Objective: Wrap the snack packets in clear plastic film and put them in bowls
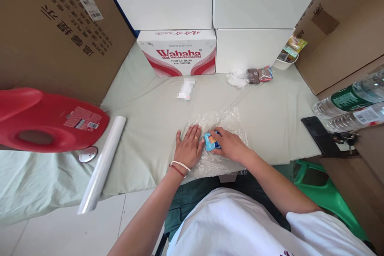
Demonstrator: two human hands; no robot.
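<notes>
A crinkled sheet of clear plastic film (237, 128) is spread on the cloth-covered table in front of me. My left hand (189, 146) lies flat on its left side, fingers stretched out. On the film sits a small blue packet (209, 145) with an orange and dark blue print. The fingers of my right hand (229, 144) are closed round the packet's right side and partly hide it. The packet is just right of my left thumb.
A clear film roll (103, 164), a round metal lid (88, 154) and a red jug (51, 120) lie to the left. At the back stand a Wahaha carton (180, 56) and small wrapped packets (259, 75). Bottles (357, 96), a phone (320, 134) and keys (348, 138) lie right.
</notes>
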